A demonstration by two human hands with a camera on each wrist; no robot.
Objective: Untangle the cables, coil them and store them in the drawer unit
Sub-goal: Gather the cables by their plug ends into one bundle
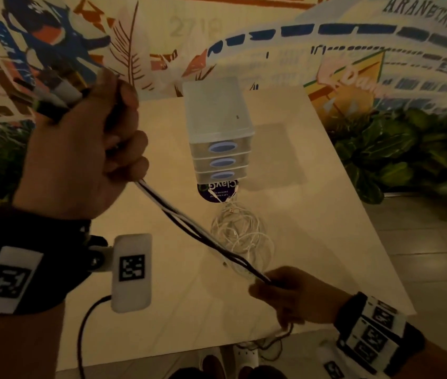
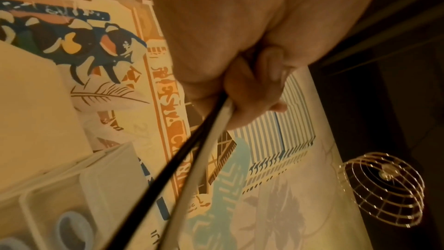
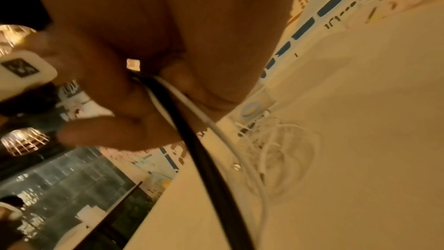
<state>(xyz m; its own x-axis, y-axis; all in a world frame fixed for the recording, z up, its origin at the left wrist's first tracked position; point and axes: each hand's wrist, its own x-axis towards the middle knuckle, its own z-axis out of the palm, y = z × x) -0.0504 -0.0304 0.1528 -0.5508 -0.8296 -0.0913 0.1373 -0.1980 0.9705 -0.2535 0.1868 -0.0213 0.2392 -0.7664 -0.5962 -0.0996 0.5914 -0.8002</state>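
A twisted bundle of black and white cables [image 1: 197, 228] stretches taut in the air between my hands. My left hand [image 1: 88, 154], raised at the left, grips the upper end in a fist, with the plug ends [image 1: 58, 91] sticking out above it. My right hand [image 1: 279, 291], low near the table's front edge, grips the lower end; the cables' tails hang below it. A loose white cable tangle [image 1: 241, 236] lies on the table [image 1: 312, 187] in front of the translucent drawer unit [image 1: 218, 132], whose three drawers are closed. In the wrist views the cables [image 2: 192, 155] [image 3: 187, 130] run out of each fist.
A dark round label [image 1: 218, 191] lies under the drawer unit's front. Green plants [image 1: 408, 154] stand right of the table. A painted mural wall is behind. Tiled floor lies to the right; my shoes [image 1: 247, 356] show below the table's front edge.
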